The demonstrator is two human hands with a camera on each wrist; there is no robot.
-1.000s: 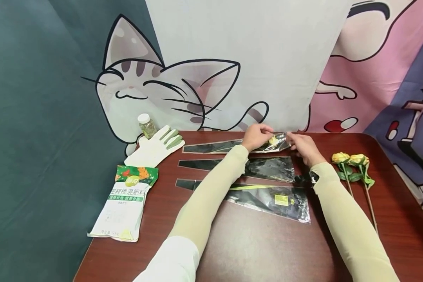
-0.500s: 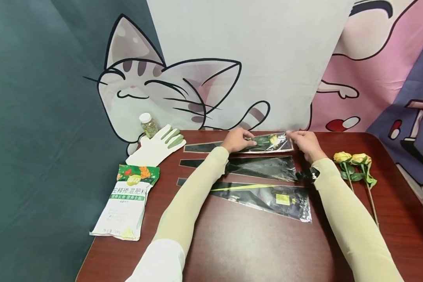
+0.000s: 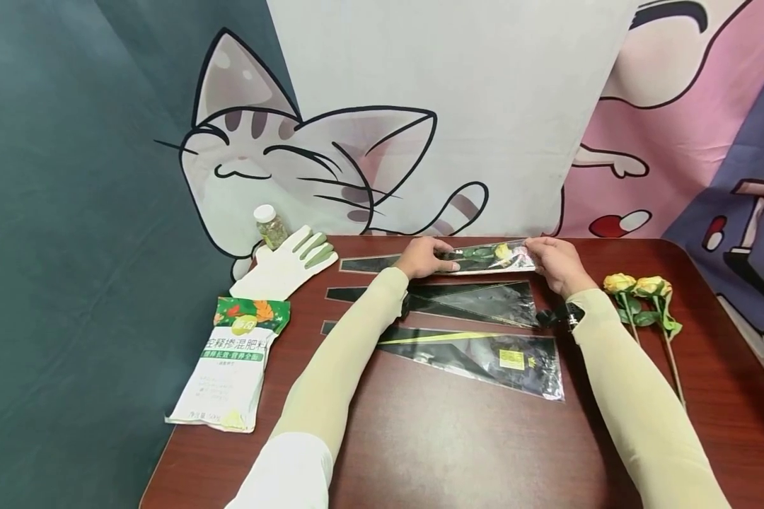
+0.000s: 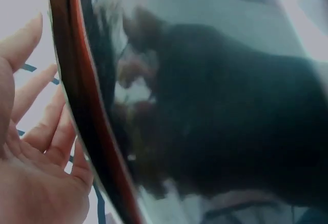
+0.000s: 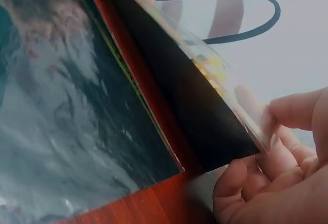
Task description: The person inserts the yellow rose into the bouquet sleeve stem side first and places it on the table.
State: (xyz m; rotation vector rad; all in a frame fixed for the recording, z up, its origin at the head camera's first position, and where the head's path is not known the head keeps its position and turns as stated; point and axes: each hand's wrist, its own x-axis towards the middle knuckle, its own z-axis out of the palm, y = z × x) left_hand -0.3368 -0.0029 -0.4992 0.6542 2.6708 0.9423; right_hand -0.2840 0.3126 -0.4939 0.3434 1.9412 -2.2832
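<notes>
At the far table edge lies a long tapered flower sleeve (image 3: 369,264), clear with dark backing, holding a yellow rose (image 3: 502,252) on a leafy stem. My right hand (image 3: 555,261) pinches the sleeve's wide end; the right wrist view shows thumb and fingers at its clear corner, with the black backing (image 5: 179,96) tilted up. Around the middle of the same sleeve, my left hand (image 3: 423,258) grips with thumb on the near side and fingers on the far side. In the left wrist view its fingers (image 4: 48,126) show beside the sleeve's edge.
Two more sleeves lie nearer, a dark middle one (image 3: 484,302) and one with a yellow label (image 3: 471,357). Two yellow roses (image 3: 637,285) lie at right. At left are a white glove (image 3: 276,268), a capped jar (image 3: 271,227) and a fertilizer bag (image 3: 229,367).
My left hand has moved left, off the bloom and down along the sleeve. My right hand has shifted slightly right with the wide end, and the sleeve has slid slightly right.
</notes>
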